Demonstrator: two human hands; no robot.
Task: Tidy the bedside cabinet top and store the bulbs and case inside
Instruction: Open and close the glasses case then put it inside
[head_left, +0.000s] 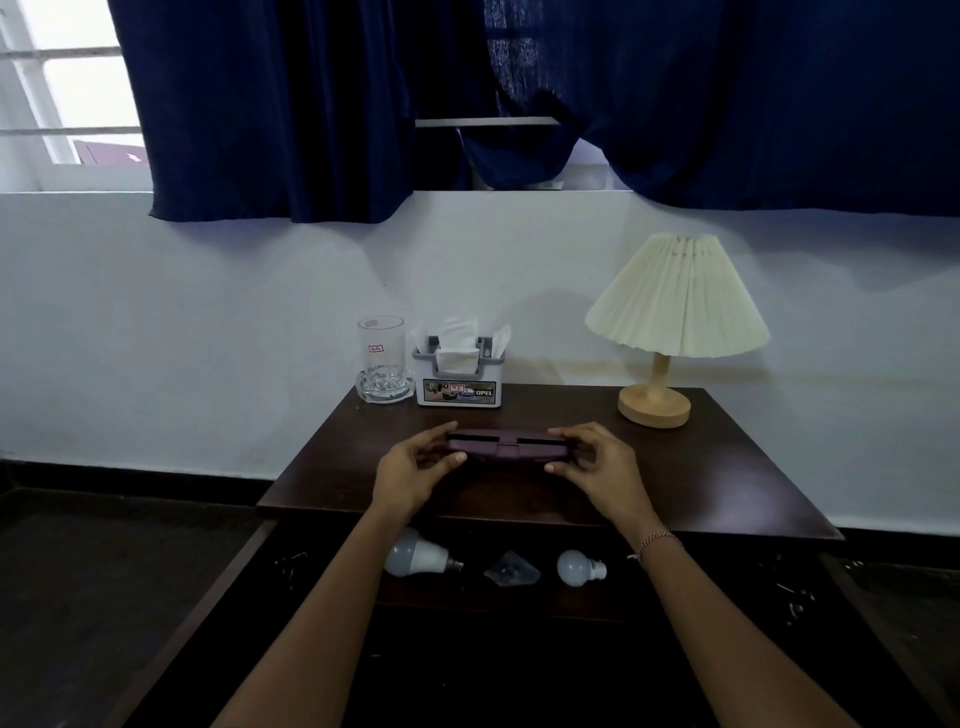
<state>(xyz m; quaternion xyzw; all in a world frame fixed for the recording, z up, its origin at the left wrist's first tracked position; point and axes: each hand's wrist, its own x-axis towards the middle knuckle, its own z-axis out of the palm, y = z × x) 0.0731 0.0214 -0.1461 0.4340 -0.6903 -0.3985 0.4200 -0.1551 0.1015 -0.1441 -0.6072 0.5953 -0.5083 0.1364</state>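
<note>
A dark maroon case (506, 447) is held just above the dark wooden cabinet top (701, 478). My left hand (415, 470) grips its left end and my right hand (597, 465) grips its right end, thumbs toward me. Below the top, inside the open cabinet, two white bulbs lie on a shelf: a larger bulb (418, 558) on the left and a smaller bulb (579, 568) on the right. A small clear faceted object (511, 571) lies between them.
At the back of the top stand a glass mug (381, 353) in a glass ashtray, a white tissue holder (460, 382) and a lamp (670, 332) with a pleated cream shade. Open cabinet doors flank the shelf. Blue curtains hang above.
</note>
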